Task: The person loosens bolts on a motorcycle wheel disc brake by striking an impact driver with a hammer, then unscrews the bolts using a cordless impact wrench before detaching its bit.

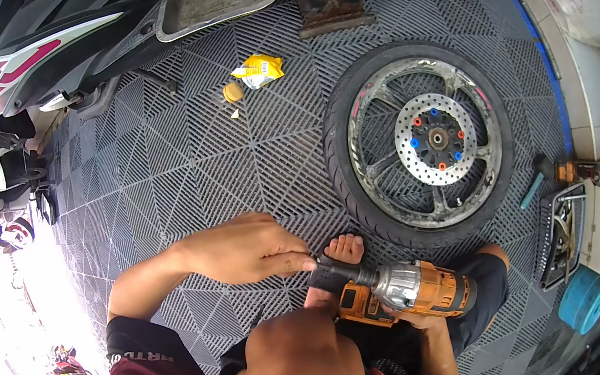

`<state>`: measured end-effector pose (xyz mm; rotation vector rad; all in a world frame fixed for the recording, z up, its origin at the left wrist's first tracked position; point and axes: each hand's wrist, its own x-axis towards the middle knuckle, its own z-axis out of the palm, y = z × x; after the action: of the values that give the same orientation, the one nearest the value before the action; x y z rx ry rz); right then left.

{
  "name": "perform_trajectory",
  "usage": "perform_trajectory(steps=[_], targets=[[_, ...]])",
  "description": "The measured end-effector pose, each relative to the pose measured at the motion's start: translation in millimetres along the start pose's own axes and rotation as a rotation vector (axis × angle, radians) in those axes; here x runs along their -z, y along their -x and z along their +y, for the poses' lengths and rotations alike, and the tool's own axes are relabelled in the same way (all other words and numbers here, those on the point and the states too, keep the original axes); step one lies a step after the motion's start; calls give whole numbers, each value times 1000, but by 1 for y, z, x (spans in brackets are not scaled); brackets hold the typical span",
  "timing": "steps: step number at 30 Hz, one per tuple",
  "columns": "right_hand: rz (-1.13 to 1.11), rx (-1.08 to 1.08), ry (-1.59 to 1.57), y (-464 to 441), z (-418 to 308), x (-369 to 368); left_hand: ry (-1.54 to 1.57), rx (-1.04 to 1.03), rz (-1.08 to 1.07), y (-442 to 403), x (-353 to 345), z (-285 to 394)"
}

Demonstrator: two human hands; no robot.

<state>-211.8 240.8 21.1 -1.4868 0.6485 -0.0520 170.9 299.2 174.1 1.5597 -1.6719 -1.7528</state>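
Observation:
My right hand (418,319) is closed around the handle of an orange and silver cordless impact wrench (424,288), whose nose points left; the tool hides most of its fingers. A dark socket (349,271) sits on the front of the wrench. From the left, my left hand (252,251) reaches across with thumb and fingers pinched at the socket's tip. Just beyond the tool, a motorcycle wheel (353,166) lies flat on the floor, with a drilled brake disc (430,173) and red and blue bolts facing up.
A metal tray (195,8) with loose washers and hardware stands at the upper left beside a motorcycle (35,50). A yellow packet (259,70) and a small tan round piece (233,92) lie on the grey tiled floor. At right are a black basket (561,236) and a blue roll (583,300).

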Motion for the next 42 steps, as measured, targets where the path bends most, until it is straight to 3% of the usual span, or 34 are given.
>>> perform_trajectory(steps=[5, 8, 10, 11, 13, 14, 15, 16, 20, 27, 31, 33, 35, 37, 39, 42], targets=[[135, 275, 90, -18, -10, 7, -29, -173, -7, 5, 9, 1], [-130, -13, -456, -34, -26, 5, -2, -141, 364, 4, -16, 16], [-212, -60, -538, -38, -28, -2, -112, -24, 245, 4, -3, 21], [-289, -76, -454, -41, -23, -3, -189, 9, 193, 7, 2, 13], [-54, 274, -85, -49, -26, -17, -293, -80, 85, 12, 13, -9], [-187, -3, -332, -47, -42, -10, -235, 807, -200, 8, 30, 54], [-41, 77, -381, -45, -48, -14, -279, 720, -239, -16, 31, 63], [-205, -137, -324, -37, -79, 11, -294, 650, -216, -28, 26, 70], [-64, 173, -535, -42, -76, 4, -266, 565, -80, -20, 23, 73], [-100, 87, -482, -48, -60, 3, -184, 495, 180, 6, 14, 59], [-36, 176, -355, -54, -29, -9, -168, -154, 314, 7, 13, 23], [-8, 180, -410, -54, -26, -9, -72, -97, 193, 6, 23, 28], [45, 179, -494, -52, -44, -4, -79, -183, 253, -1, 20, 33], [103, 90, -645, -47, -56, -2, 171, -171, 502, -11, -4, 35], [68, 61, -581, -51, -69, 0, 51, -197, 478, -14, 1, 23], [132, 146, -321, -47, -47, -3, -357, -214, 209, 1, 37, 25]])
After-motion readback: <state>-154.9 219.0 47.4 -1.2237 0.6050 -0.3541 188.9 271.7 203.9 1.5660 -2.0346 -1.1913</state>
